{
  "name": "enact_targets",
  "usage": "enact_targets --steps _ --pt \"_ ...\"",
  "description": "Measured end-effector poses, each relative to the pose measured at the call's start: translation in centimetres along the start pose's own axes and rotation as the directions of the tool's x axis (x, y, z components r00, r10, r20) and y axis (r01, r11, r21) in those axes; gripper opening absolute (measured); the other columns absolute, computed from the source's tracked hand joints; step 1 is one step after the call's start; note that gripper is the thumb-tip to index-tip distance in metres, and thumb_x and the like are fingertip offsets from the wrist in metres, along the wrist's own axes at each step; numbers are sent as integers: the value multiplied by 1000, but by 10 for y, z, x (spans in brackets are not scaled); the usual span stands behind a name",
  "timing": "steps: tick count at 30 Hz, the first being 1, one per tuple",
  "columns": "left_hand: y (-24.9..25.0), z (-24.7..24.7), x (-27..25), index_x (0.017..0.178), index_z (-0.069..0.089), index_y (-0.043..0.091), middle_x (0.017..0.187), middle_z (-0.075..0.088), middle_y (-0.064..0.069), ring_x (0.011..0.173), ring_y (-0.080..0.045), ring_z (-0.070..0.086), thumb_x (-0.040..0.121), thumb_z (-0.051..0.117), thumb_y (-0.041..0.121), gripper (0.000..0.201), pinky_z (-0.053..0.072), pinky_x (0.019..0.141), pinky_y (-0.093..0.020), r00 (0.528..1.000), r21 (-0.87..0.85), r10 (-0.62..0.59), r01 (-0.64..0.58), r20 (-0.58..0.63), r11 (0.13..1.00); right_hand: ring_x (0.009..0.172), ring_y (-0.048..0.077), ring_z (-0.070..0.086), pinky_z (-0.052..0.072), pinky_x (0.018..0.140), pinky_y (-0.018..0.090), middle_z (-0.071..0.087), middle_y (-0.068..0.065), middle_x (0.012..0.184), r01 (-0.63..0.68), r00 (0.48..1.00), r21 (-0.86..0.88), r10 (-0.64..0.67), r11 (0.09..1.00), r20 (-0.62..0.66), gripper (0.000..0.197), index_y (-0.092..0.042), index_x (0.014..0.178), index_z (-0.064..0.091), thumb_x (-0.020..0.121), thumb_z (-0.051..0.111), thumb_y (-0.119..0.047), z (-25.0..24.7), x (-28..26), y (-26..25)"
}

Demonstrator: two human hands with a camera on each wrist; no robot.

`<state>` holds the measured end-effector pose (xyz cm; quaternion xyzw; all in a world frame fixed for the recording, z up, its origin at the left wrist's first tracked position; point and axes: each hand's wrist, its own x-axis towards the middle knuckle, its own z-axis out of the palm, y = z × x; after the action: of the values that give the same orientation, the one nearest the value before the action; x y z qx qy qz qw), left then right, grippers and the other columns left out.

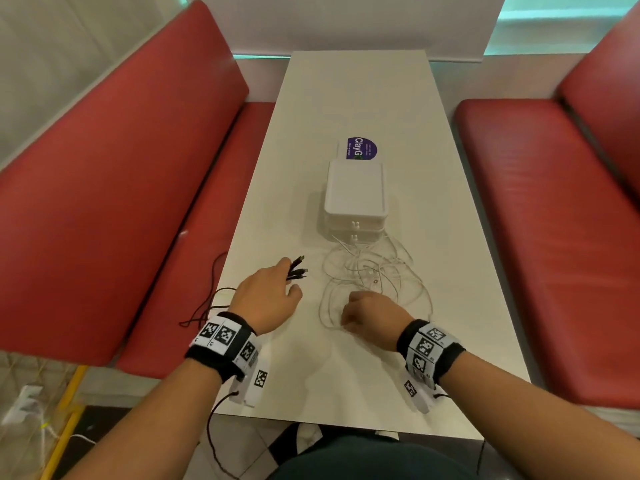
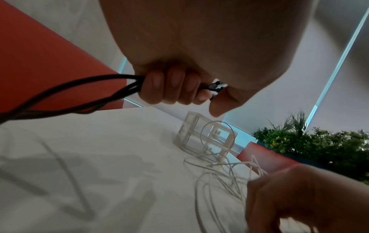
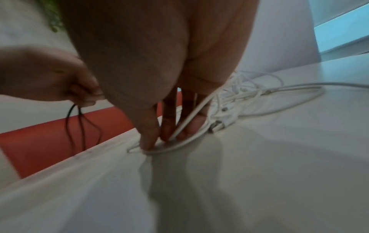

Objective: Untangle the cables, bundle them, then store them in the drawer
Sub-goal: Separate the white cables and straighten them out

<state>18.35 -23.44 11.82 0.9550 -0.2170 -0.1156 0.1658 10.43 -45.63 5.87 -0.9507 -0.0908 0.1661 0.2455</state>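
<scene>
Nearest the viewer, both wrists carry black bands with printed marker tags. The right hand (image 1: 372,311) is lowered onto the white worktop (image 1: 311,375); its fingers (image 3: 148,135) point down, tips on the surface, with a strand of the white cables (image 1: 374,271) running between them. Whether that strand is actually gripped cannot be told.

The left hand (image 1: 265,299) is raised just above the worktop, fingers (image 2: 171,88) curled closed round several black cables (image 2: 66,91). Their plug ends (image 1: 298,268) project forward past the fingertips; the remaining length trails back over the left worktop edge towards the red bench seat (image 1: 166,271).

Beyond the right hand, the white cables lie in a loose tangle, reaching to the front of the white drawer unit (image 1: 355,199), both drawers closed. Behind the unit lies a purple label (image 1: 362,148).
</scene>
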Motion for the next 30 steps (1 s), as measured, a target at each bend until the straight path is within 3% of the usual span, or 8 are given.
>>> enact_targets --steps 6,8,11,14,17,21,25,30 --pt "-8 -3 0 103 47 15 81 56 2 74 -27 54 99 49 28 14 39 63 -35 996 -120 -51 42 -69 992 87 2 67 52 84 15 75 -14 101 148 989 294 -149 944 -19 31 -28 115 73 92 59 -12 -6 -14 -22" --pt "-10 -3 -3 105 49 14 80 54 4 74 -26 55 100 49 30 16 39 63 -35 995 -143 -67 56 -71 988 79 3 65 53 80 19 75 -13 92 126 977 309 -65 943 -202 27 -22 100 77 89 57 -7 -25 -12 -14" --pt "-11 -1 -5 106 49 14 80 54 5 73 -25 54 100 50 31 17 39 63 -34 994 -161 -89 78 -66 984 74 18 65 54 72 32 71 -3 79 -84 879 228 180 970 -441 21 -16 78 70 82 53 -5 -55 -7 12" --pt "-12 3 -7 103 48 15 83 56 5 73 -24 54 100 50 30 15 39 63 -34 995 -165 -83 72 -57 984 72 26 60 45 60 28 65 6 78 -474 837 77 476 877 -269 11 -11 75 62 83 55 -14 -73 -11 45" --pt "-12 6 -8 105 49 14 80 54 6 71 -24 54 100 50 30 17 40 63 -34 996 -164 -80 71 -49 984 72 20 62 41 51 25 64 4 79 -631 776 -50 631 775 -3 23 -12 76 62 77 73 -32 -68 -28 62" --pt "-10 7 -10 107 49 13 84 56 5 73 -22 54 100 50 33 21 45 67 -36 995 -192 -87 78 -39 978 76 22 69 49 58 24 73 9 81 -597 802 -13 597 802 -1 20 -6 81 73 81 76 -25 -47 -40 60" --pt "-1 5 -9 101 46 14 79 58 1 73 -24 57 101 48 30 16 49 67 -39 996 -276 -88 78 -24 958 73 30 71 61 66 39 71 12 84 -603 785 113 612 790 -92 16 -7 90 64 89 63 -23 -47 -39 55" --pt "11 -1 -5 92 47 10 68 53 -2 55 -14 43 105 40 27 23 39 56 -35 997 -457 -55 26 -49 889 81 26 68 45 70 30 72 8 84 -434 781 204 479 878 -400 15 -13 99 72 94 69 -27 -79 -40 37"
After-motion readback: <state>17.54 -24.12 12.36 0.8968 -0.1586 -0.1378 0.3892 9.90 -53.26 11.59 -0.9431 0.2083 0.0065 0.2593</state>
